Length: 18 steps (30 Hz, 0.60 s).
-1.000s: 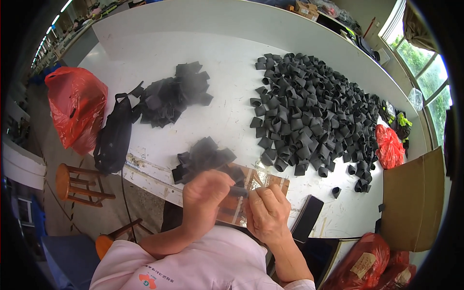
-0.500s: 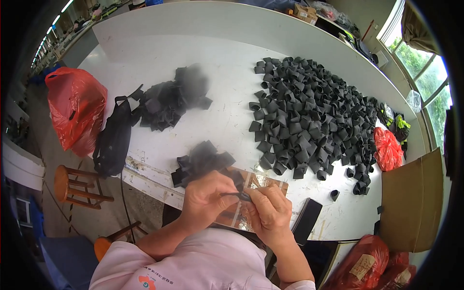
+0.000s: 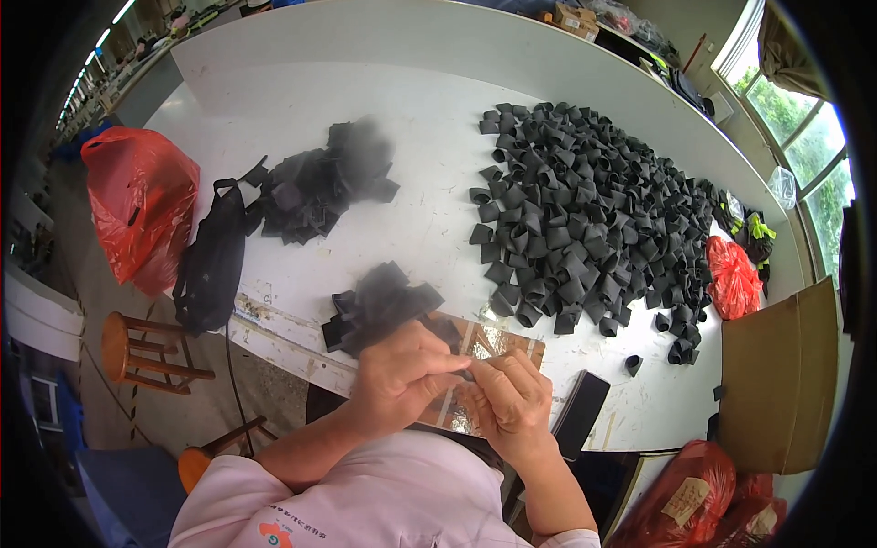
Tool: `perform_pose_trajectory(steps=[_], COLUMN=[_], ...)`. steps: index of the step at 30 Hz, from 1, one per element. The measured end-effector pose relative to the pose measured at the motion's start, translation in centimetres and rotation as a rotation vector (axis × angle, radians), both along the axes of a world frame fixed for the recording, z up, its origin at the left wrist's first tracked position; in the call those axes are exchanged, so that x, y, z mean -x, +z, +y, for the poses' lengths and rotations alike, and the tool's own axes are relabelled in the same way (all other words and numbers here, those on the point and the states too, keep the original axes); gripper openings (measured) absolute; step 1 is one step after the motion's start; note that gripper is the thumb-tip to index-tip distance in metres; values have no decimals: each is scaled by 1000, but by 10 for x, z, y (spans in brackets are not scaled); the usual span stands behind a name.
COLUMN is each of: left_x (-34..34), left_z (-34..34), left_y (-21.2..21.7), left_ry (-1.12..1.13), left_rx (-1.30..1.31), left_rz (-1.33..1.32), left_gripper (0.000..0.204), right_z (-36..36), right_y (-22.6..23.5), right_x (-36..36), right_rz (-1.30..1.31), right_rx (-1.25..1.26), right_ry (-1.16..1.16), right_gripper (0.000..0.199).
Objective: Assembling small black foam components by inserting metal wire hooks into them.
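Two bare hands are touching at the fingertips above the near edge of a white tabletop (image 3: 429, 201). The right hand (image 3: 512, 388), its fingers curled, is pinching a small piece of black sheet material (image 3: 465, 374) — only a dark sliver is showing. The left hand (image 3: 402, 370) is holding its forefinger straight; whether its fingertips are also gripping the piece, one cannot tell from this angle. Beneath, a brown board with pale stripes (image 3: 489, 341) is lying flat. Beyond the left hand, a loose pile of flat black pieces (image 3: 388, 292) is resting; to the right, a broad heap of small black loops (image 3: 585, 215) is covering the table — a black rectangular phone (image 3: 583, 416) is lying nearer.
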<state>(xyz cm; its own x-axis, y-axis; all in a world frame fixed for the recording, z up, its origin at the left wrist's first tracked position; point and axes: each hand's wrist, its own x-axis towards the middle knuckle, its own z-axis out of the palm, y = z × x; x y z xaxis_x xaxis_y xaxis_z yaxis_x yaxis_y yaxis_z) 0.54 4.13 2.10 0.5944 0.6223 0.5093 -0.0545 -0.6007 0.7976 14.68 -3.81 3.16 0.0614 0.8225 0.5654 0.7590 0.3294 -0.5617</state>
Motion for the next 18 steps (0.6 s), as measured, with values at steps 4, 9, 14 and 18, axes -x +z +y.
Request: perform_pose_trajectory(steps=[4,9,14,18], left_x=[-5,-1,-17,-25], left_z=[-3,-8,1,4], left_y=[-14,-45,-84,-110], left_ry=[42,139,152,179], left_rx=[-57,324,-66,-165], left_rz=[-166,-166,347,571], left_gripper=[12,18,33,23], right_z=[3,13,32,-10], right_y=[-3,12,9,-30], right_x=[3,-27,-68,-41], right_rz=[-58,292,900,978], right_rx=[-58,151,145,451], right_ry=[10,191,-313,-171], right_gripper=[16,13,38,37])
